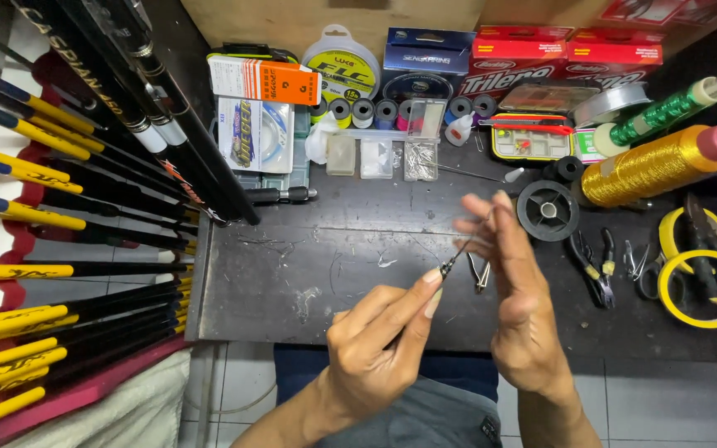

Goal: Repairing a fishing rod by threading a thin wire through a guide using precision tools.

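Observation:
My left hand (379,340) pinches a thin dark tool (451,259) between thumb and fingers, its tip pointing up and right. My right hand (514,290) is raised beside that tip, fingers blurred and curled around something too small to make out. Both hands hover over the dark worktable (309,274). A metal clip (480,272) lies on the table just under the tool's tip.
Black and yellow fishing rods (85,249) stand in a rack at the left. Boxes and spools of line (350,66) line the back. A black reel spool (548,210), pliers (595,265), gold thread cone (653,164) and yellow tape rolls (703,286) lie at the right.

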